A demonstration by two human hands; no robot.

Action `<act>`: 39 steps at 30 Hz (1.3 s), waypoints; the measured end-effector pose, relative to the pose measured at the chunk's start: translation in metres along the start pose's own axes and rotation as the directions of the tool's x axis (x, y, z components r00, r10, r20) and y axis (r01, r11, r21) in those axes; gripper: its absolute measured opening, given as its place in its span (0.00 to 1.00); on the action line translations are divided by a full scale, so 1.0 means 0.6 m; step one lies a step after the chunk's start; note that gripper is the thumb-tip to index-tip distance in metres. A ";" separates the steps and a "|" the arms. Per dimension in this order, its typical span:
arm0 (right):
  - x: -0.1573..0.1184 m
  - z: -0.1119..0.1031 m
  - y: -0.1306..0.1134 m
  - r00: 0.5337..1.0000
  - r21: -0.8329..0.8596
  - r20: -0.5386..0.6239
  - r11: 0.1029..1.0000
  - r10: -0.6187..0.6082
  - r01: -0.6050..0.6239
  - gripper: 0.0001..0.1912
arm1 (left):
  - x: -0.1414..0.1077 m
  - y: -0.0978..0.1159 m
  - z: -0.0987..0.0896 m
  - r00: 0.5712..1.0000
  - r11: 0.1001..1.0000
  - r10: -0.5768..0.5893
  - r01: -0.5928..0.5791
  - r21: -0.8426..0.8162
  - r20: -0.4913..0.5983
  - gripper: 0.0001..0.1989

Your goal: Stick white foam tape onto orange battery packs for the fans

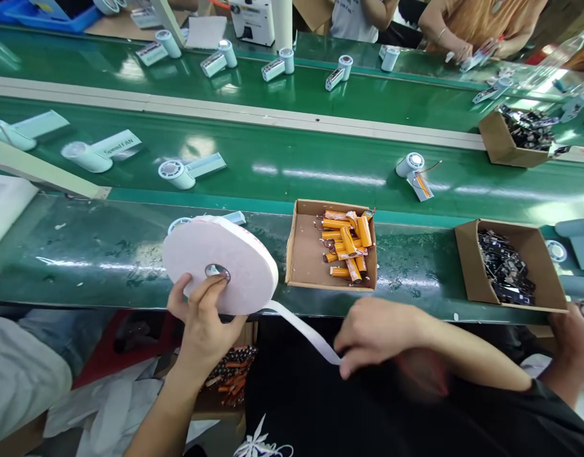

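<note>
A large white roll of tape [244, 266] is upright above the bench's front edge, in the grip of my left hand [206, 324], with fingers at its centre hole. From the roll's lower right a loose strip of tape [304, 327] runs down to my right hand [378, 333], which pinches its end between thumb and fingers. Partly hidden behind the roll lies a light-blue fan casing [235, 218]. Right of the roll, a shallow cardboard box [304, 254] holds several orange battery cells [349, 238] with thin wires.
Another cardboard box [473, 273] with dark circuit boards [506, 266] stands right. On the green conveyor [273, 152] lie several fan casings, one [411, 166] with a battery inside. Co-workers sit opposite; another person's hand [577, 343] is at far right.
</note>
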State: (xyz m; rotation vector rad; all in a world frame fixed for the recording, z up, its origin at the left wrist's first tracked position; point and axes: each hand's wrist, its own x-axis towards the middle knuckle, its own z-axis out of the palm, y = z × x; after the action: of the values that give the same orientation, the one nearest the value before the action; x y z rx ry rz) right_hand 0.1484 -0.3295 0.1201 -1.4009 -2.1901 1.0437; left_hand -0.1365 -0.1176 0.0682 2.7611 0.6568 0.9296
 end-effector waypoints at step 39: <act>0.082 0.007 0.032 0.094 0.583 -0.791 0.699 0.605 0.413 0.16 | 0.040 0.092 -0.008 0.881 0.902 0.385 -0.423 0.092 0.274 0.31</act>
State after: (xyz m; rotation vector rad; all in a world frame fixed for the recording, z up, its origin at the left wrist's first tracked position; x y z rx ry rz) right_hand 0.1353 -0.2830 0.0984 -1.1918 -0.4289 0.4513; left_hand -0.1028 -0.1558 0.1000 3.1474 0.1053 0.5909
